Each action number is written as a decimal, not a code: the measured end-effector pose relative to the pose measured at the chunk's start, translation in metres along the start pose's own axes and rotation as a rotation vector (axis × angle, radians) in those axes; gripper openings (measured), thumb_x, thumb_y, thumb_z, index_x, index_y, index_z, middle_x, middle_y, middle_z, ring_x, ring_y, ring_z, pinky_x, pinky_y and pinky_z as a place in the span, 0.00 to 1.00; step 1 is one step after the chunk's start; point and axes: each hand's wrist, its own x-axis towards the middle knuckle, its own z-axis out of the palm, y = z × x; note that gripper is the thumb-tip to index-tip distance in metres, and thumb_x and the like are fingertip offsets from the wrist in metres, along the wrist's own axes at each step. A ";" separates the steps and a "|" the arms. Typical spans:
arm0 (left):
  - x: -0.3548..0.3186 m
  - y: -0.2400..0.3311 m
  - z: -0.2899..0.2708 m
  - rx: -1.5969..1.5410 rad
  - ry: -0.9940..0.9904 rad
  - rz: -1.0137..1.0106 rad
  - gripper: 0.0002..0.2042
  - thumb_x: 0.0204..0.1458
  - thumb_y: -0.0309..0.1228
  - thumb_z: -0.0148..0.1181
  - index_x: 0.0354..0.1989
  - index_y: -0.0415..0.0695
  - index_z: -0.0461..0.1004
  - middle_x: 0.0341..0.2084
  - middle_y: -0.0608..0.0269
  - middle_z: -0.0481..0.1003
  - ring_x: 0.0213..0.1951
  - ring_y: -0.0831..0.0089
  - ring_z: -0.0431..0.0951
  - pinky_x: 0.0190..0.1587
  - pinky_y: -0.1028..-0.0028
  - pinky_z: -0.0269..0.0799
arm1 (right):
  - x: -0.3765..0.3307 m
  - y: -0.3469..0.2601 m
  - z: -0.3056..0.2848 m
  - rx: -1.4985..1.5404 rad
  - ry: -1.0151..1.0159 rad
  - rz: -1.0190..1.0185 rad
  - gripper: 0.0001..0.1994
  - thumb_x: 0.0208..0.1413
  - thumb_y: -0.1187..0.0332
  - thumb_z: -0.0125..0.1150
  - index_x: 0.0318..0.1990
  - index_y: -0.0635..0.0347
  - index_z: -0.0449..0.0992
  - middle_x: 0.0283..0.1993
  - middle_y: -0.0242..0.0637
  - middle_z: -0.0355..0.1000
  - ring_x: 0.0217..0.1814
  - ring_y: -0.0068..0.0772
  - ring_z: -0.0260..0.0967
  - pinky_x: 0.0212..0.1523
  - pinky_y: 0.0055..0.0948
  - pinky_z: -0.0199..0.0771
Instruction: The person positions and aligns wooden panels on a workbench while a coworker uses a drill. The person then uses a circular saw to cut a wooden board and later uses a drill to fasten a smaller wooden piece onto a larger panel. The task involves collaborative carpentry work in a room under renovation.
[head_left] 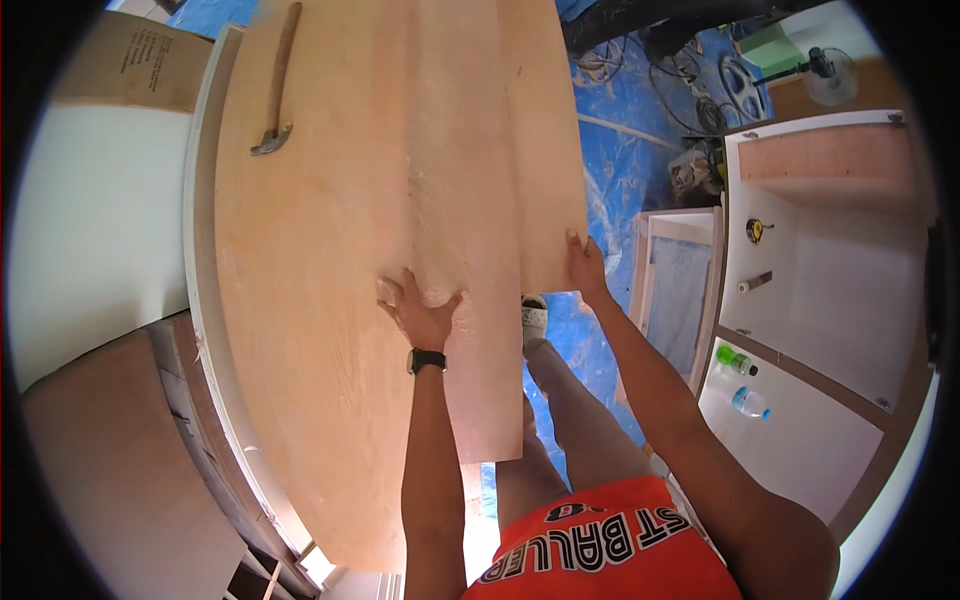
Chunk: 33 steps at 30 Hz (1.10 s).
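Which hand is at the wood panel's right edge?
The right hand, at the edge of the wood panel, by its near corner. The left hand is farther in, fingers spread over the wood, black watch on its wrist.

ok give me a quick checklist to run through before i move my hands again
1. Left hand placed: ok, fingers spread on the wooden surface.
2. Right hand grip: cannot tell; it is at the wood's right edge, fingers partly hidden.
3. Hammer off the wood: not ok, it lies at the far left.
4. Hammer away from both hands: ok, there is a gap.
5. Floor free of cables: not ok, cables lie on the blue sheet beyond the right edge.
6. Shoe clear of the wood: cannot tell, its tip is at the near edge.
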 end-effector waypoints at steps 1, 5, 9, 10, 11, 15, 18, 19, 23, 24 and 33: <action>0.001 -0.002 0.000 0.003 -0.005 0.003 0.53 0.30 0.50 0.77 0.63 0.29 0.59 0.61 0.38 0.62 0.70 0.48 0.46 0.70 0.46 0.33 | 0.000 -0.001 0.000 -0.017 0.003 0.008 0.25 0.61 0.47 0.53 0.46 0.66 0.74 0.37 0.41 0.77 0.40 0.30 0.72 0.42 0.32 0.71; 0.001 -0.004 0.002 0.001 -0.005 0.004 0.52 0.31 0.50 0.76 0.63 0.29 0.59 0.61 0.38 0.62 0.71 0.48 0.44 0.70 0.47 0.33 | -0.002 -0.009 0.001 -0.050 -0.006 0.037 0.25 0.61 0.47 0.53 0.44 0.65 0.74 0.35 0.40 0.76 0.38 0.29 0.73 0.41 0.33 0.72; 0.004 -0.001 0.002 0.023 -0.005 0.004 0.52 0.32 0.50 0.77 0.63 0.30 0.58 0.62 0.33 0.59 0.71 0.49 0.43 0.71 0.49 0.33 | -0.001 -0.010 0.003 -0.018 0.004 0.037 0.27 0.60 0.45 0.53 0.44 0.66 0.74 0.36 0.46 0.76 0.39 0.38 0.75 0.42 0.37 0.72; 0.002 -0.004 0.003 0.042 -0.018 -0.002 0.52 0.32 0.50 0.76 0.64 0.31 0.58 0.62 0.33 0.58 0.71 0.49 0.42 0.70 0.49 0.34 | 0.000 -0.010 0.002 -0.092 0.005 0.043 0.28 0.59 0.44 0.53 0.44 0.66 0.74 0.36 0.48 0.76 0.40 0.41 0.75 0.42 0.38 0.72; 0.002 -0.006 0.004 0.046 -0.036 -0.010 0.52 0.32 0.50 0.76 0.64 0.31 0.58 0.63 0.33 0.56 0.71 0.50 0.43 0.70 0.49 0.34 | 0.000 -0.010 0.001 -0.164 0.006 0.050 0.28 0.59 0.43 0.53 0.44 0.67 0.74 0.36 0.50 0.76 0.41 0.44 0.76 0.42 0.40 0.72; 0.008 -0.001 0.003 0.069 -0.090 -0.040 0.53 0.32 0.52 0.76 0.65 0.33 0.57 0.66 0.33 0.51 0.71 0.51 0.44 0.71 0.52 0.36 | 0.004 -0.002 -0.001 -0.090 -0.029 0.091 0.29 0.58 0.43 0.53 0.44 0.67 0.74 0.37 0.53 0.76 0.43 0.50 0.75 0.43 0.43 0.72; 0.009 0.001 0.001 0.068 -0.112 -0.071 0.53 0.33 0.52 0.76 0.65 0.34 0.57 0.66 0.33 0.49 0.71 0.51 0.45 0.71 0.53 0.36 | 0.002 -0.008 -0.005 -0.094 -0.068 0.102 0.29 0.59 0.44 0.53 0.48 0.67 0.72 0.39 0.51 0.76 0.42 0.45 0.75 0.43 0.41 0.72; 0.009 -0.001 0.002 0.068 -0.112 -0.076 0.53 0.33 0.52 0.76 0.65 0.34 0.57 0.66 0.32 0.49 0.71 0.51 0.45 0.71 0.53 0.36 | 0.000 -0.011 -0.006 -0.096 -0.083 0.120 0.29 0.60 0.45 0.53 0.50 0.67 0.70 0.40 0.49 0.76 0.42 0.41 0.75 0.43 0.38 0.73; 0.010 -0.005 0.005 0.054 -0.144 -0.096 0.54 0.33 0.53 0.75 0.66 0.35 0.56 0.66 0.30 0.48 0.71 0.50 0.46 0.71 0.53 0.38 | -0.024 -0.009 -0.011 -0.019 0.016 0.111 0.31 0.59 0.46 0.53 0.57 0.67 0.65 0.43 0.54 0.75 0.46 0.53 0.74 0.47 0.44 0.70; 0.014 0.000 0.005 0.101 -0.171 -0.101 0.54 0.33 0.53 0.75 0.66 0.35 0.56 0.66 0.30 0.48 0.70 0.49 0.46 0.71 0.53 0.39 | -0.031 0.003 -0.012 -0.012 0.062 0.125 0.32 0.60 0.47 0.53 0.59 0.67 0.63 0.44 0.55 0.74 0.46 0.53 0.73 0.47 0.43 0.70; 0.020 0.015 -0.006 0.249 -0.211 -0.241 0.58 0.24 0.55 0.79 0.68 0.44 0.56 0.69 0.38 0.45 0.69 0.40 0.45 0.67 0.53 0.53 | -0.152 0.073 -0.025 -0.161 0.128 0.142 0.31 0.63 0.57 0.53 0.67 0.64 0.53 0.50 0.50 0.69 0.48 0.41 0.69 0.48 0.36 0.70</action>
